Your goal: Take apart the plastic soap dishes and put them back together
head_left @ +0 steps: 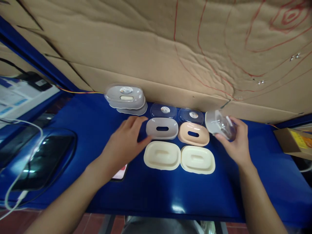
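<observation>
My right hand (235, 141) grips a soap box (218, 123) tipped on its side, with a grey part to the left and a clear lid to the right, slightly blurred. My left hand (126, 138) is open, its thumb and fingers spread beside the left end of a grey slotted soap dish (152, 130); I cannot tell whether they touch. To the right lies a peach slotted dish (195, 140). Two cream oval trays (162, 162) (198, 167) lie in front. Behind are two clear lids (158, 111) (186, 115) with round labels.
Against the cardboard wall (151, 71) stands a stack of grey soap boxes (125, 97) under clear lids. A phone (120, 174) lies partly under my left forearm. A dark tablet (46, 162) with a white cable is at left; a cardboard box (292, 143) is at right.
</observation>
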`<state>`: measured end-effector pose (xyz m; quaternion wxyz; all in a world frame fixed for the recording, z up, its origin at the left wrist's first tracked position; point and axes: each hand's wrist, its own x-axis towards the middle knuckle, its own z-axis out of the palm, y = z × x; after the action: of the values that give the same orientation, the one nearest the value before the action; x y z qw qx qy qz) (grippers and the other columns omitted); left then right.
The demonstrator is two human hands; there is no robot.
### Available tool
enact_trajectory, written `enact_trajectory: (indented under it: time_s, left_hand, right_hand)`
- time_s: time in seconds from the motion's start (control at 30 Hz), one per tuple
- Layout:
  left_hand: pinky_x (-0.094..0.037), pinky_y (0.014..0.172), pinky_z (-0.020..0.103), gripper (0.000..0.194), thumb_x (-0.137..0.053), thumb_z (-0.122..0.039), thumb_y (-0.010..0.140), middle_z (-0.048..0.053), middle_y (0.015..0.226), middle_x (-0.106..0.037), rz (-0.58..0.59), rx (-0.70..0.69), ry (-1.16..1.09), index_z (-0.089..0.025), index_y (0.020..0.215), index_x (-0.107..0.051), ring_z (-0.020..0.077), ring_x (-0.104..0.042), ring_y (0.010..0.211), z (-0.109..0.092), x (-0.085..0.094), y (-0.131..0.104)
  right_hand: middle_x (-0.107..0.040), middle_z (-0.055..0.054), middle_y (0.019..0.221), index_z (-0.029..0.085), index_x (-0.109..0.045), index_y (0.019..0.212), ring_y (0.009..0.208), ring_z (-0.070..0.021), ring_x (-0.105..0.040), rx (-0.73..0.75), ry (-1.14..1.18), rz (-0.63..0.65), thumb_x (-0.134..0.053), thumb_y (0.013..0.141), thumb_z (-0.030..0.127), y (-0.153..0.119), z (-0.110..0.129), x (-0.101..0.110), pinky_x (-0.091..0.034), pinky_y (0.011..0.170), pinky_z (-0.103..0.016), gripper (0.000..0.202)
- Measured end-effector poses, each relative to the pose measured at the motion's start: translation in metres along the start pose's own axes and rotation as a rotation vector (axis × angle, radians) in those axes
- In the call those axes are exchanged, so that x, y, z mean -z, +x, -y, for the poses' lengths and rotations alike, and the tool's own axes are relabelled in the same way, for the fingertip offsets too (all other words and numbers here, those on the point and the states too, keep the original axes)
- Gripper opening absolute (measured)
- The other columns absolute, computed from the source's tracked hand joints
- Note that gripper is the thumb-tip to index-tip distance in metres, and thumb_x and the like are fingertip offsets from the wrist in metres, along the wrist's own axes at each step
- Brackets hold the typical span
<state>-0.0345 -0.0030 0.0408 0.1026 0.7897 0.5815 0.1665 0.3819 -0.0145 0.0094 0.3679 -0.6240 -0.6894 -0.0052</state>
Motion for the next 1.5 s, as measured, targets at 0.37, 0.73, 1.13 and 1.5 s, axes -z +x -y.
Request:
enact_trajectory:
  time_s: [0.37, 0.73, 1.13, 1.5]
  left_hand:
    - [-0.047, 0.125, 0.052, 0.112, -0.099, -0.046, 0.077, 0.011, 0.169, -0.049, 0.261, -0.211, -0.807, -0.035, 0.165, -0.031, 0.0354, -0.051, 0.154, -0.050, -0.029, -0.029]
    - [-0.046, 0.125, 0.053, 0.108, -0.098, -0.042, 0.077, 0.013, 0.166, -0.051, 0.288, -0.276, -0.713, -0.033, 0.163, -0.034, 0.0372, -0.053, 0.152, -0.041, -0.028, -0.024]
    - [-0.046, 0.126, 0.054, 0.108, -0.098, -0.037, 0.076, 0.012, 0.168, -0.050, 0.342, -0.312, -0.772, -0.035, 0.164, -0.035, 0.0368, -0.051, 0.154, -0.043, -0.023, -0.025]
    - [-0.044, 0.126, 0.055, 0.116, -0.101, -0.047, 0.073, 0.012, 0.168, -0.051, 0.291, -0.290, -0.930, -0.038, 0.168, -0.035, 0.0380, -0.055, 0.151, -0.038, -0.033, -0.025]
  right_hand:
    - [-0.043, -0.018, 0.156, 0.036, -0.033, 0.170, 0.144, -0.0454, -0.054, 0.421, 0.258, 0.316, -0.074, 0.081, 0.083, -0.047, 0.091, -0.029, -0.059, 0.108, -0.061, 0.109]
    - [-0.044, -0.020, 0.157, 0.026, -0.035, 0.164, 0.148, -0.0415, -0.048, 0.038, 0.076, 0.034, -0.073, 0.094, 0.062, -0.011, 0.011, -0.020, -0.052, 0.114, -0.065, 0.088]
    - [-0.024, -0.014, 0.182, 0.031, -0.046, 0.162, 0.168, -0.0467, -0.015, -0.161, -0.119, 0.198, -0.060, 0.098, 0.063, 0.002, -0.044, -0.030, -0.014, 0.126, -0.083, 0.073]
    - [-0.053, -0.016, 0.166, 0.030, -0.036, 0.171, 0.152, -0.0410, -0.053, 0.510, 0.300, 0.439, -0.071, 0.093, 0.073, -0.041, 0.100, -0.009, -0.050, 0.119, -0.061, 0.095]
